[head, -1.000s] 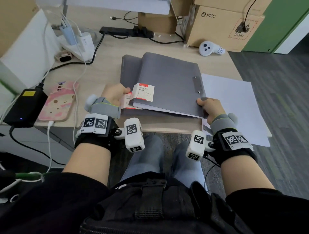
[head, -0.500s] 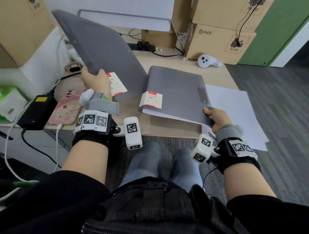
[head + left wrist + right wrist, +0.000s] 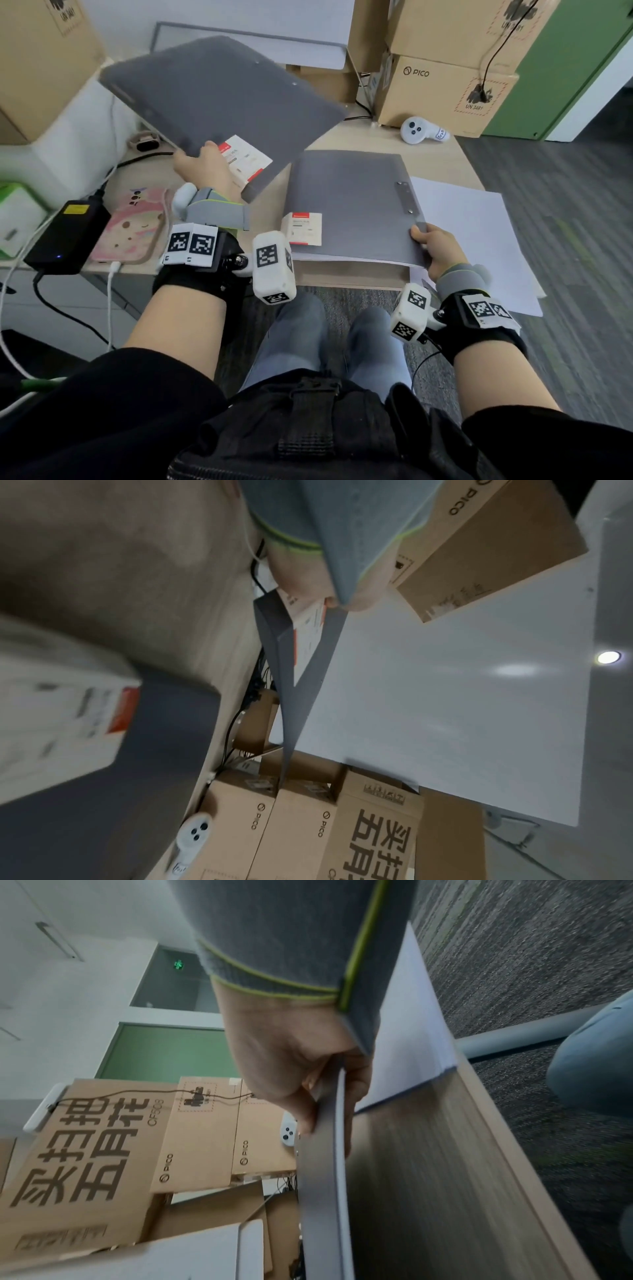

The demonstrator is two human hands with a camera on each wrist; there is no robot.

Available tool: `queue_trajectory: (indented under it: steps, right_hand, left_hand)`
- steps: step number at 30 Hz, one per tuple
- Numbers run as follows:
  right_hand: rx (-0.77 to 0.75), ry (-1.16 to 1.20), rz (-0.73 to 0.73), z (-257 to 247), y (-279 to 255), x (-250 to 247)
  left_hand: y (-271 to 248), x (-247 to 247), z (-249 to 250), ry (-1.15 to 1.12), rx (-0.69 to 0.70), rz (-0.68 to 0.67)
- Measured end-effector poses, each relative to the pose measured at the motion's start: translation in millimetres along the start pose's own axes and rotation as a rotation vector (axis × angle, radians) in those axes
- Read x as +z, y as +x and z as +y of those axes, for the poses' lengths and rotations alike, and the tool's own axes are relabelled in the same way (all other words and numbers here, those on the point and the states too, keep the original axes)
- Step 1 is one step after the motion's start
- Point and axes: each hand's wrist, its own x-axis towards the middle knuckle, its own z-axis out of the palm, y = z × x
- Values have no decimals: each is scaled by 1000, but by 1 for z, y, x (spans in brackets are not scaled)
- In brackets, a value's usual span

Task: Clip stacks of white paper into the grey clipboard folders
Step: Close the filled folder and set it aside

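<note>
My left hand (image 3: 205, 164) grips the near edge of one grey clipboard folder (image 3: 219, 99), held tilted in the air above the desk's left half; its red-and-white label (image 3: 245, 161) sits beside my thumb. A second grey folder (image 3: 352, 205) lies shut on the desk with white paper showing under its near edge. My right hand (image 3: 435, 246) pinches that folder's near right corner, thumb on top. In the right wrist view the fingers (image 3: 304, 1099) clamp the cover (image 3: 322, 1177) edge-on. A loose stack of white paper (image 3: 479, 233) lies to the right, overhanging the desk.
A pink phone (image 3: 133, 226) and a black power brick (image 3: 68, 233) with cables lie at the desk's left. Cardboard boxes (image 3: 445, 89) and a white controller (image 3: 421, 130) stand at the back right. My knees are under the desk's front edge (image 3: 342, 274).
My left hand has lifted one grey folder off the stack and swung it up and to the left. The right hand has kept hold of the other folder's corner on the desk.
</note>
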Motion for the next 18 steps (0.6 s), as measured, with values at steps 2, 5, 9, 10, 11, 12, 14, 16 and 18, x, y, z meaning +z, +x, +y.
queue_trajectory:
  steps: [2, 5, 9, 10, 11, 12, 14, 16, 18]
  right_hand:
    - [-15, -28, -24, -4, -1, 12]
    - [-55, -119, -76, -7, -2, 31]
    - [-50, -217, -100, -12, -4, 47]
    - [-40, -249, -87, -14, -5, 47]
    - [-36, -272, -58, -16, -5, 47]
    - [-41, -274, -6, -18, -5, 45]
    - [-71, -197, 128, -24, -4, 43]
    - [-89, -5, 153, -32, -7, 41]
    - [-95, 127, 105, -38, -8, 38]
  left_hand:
    - [-6, 4, -7, -25, -42, -45]
    - [-13, 8, -16, -58, -79, -165]
    - [-21, 10, -24, -24, -154, -283]
    - [-21, 9, -26, 30, -172, -300]
    - [-20, 8, -28, 85, -196, -317]
    - [-19, 7, -29, 123, -222, -335]
    - [-18, 4, -32, 178, -248, -362]
    - [-18, 1, -37, 240, -252, -402]
    - [-22, -1, -41, 307, -264, -455]
